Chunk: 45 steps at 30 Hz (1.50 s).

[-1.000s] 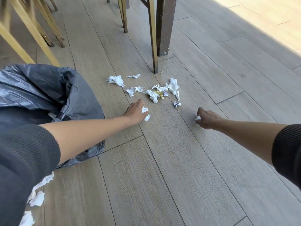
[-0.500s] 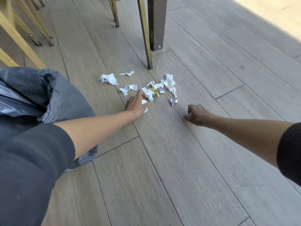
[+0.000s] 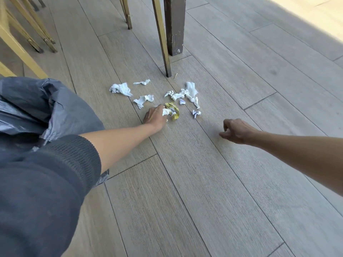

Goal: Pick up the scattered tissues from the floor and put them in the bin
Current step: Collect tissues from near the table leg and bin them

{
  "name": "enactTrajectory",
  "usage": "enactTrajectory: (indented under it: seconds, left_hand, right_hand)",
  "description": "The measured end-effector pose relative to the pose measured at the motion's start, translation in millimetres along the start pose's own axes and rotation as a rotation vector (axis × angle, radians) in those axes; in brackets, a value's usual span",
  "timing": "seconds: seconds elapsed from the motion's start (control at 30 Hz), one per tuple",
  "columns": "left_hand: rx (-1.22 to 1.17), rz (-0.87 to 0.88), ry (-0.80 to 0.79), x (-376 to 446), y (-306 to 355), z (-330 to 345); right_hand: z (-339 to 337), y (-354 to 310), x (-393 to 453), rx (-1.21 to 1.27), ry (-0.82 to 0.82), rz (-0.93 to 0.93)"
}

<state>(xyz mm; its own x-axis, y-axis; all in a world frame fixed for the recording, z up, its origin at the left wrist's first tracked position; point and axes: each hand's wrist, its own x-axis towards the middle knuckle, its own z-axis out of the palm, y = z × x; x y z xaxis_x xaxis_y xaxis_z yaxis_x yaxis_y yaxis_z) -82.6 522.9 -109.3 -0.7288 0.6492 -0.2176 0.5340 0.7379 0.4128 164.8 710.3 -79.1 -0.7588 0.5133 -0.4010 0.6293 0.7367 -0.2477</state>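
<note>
Mid-frame, a white tissue (image 3: 165, 111) beside a yellow wrapper (image 3: 173, 111) is pinched by the left hand (image 3: 155, 118) — gathering underway; the right hand (image 3: 238, 130) is loosely curled, empty — a carry to the bin (image 3: 61, 108) at left is called for.

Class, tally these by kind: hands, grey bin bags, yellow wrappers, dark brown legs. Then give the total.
Hands: 2 (left hand gripping a tissue, right hand)
Grey bin bag: 1
Yellow wrapper: 1
Dark brown leg: 1
Total: 5

My left hand (image 3: 155, 117) reaches low, fingers curled on a tissue wad (image 3: 165, 112). My right hand (image 3: 236, 131) hovers, fingers loosely curled, empty.
</note>
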Motion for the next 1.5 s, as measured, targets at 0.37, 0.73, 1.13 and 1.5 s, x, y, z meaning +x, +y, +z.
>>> enactTrajectory:
  seconds: [0.37,0.73,1.13,1.5]
  left_hand:
    - [-0.037,0.05,-0.105,-50,-23,-76]
    - [-0.17,0.07,-0.013,-111,-12,-163]
    - [-0.091,0.034,0.279,-167,-39,-264]
    - [-0.247,-0.22,0.424,-231,-124,-324]
  right_hand:
    - [-35,-83,5,-0.018,0.031,-0.116]
    - [-84,-201,-26,0.194,0.041,-0.285]
    - [-142,-331,-67,0.284,0.128,-0.387]
    - [-142,-427,-81,0.56,-0.202,-0.503]
